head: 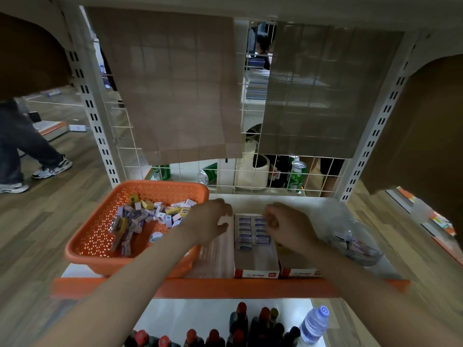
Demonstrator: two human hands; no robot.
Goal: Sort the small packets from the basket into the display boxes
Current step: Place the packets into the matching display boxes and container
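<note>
Your basket point(95, 246) is orange, dotted all over with small holes. The loose packets point(140, 216) in it are mostly purple-and-white, with a few yellow ones. The display box point(256, 274) in front of you has a red-and-white front, and the boxed packets point(251, 231) inside are blue-and-white. The shelf edge point(225, 286) is orange. Behind the white wire grid point(126, 146), the cans point(297, 176) are green.

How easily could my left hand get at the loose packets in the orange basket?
Probably yes, easily: the left hand hovers just right of the basket, which is open on top, and nothing covers the packets.
</note>
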